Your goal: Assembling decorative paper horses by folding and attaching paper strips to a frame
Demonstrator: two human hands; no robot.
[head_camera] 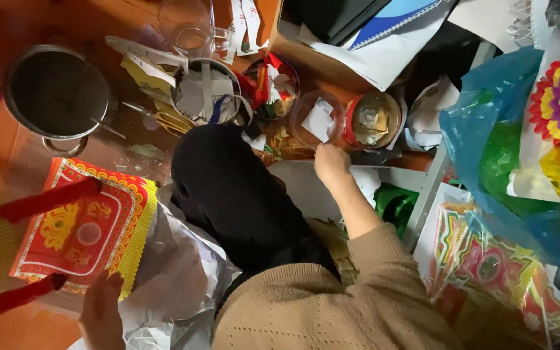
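My right hand [330, 163] reaches forward from a tan knitted sleeve [332, 304], its fingers curled down among paper scraps just below a clear round plastic tub [306, 123] that holds a white paper piece. What the fingers hold is hidden. My left hand [101, 312] is at the bottom left with its fingers apart, touching the lower edge of a thick stack of red and yellow decorated paper [85, 227]. Crumpled white paper [176, 279] lies beside that hand. A knee in black cloth [228, 194] rises between the two hands.
A steel pot [56, 94] stands at the far left, with a glass mug [189, 29] and a metal bowl of paper cuttings [205, 94] behind the knee. A red-rimmed tin [374, 120], a cardboard box [319, 61], a blue plastic bag [487, 142] and colourful printed packets [494, 266] crowd the right.
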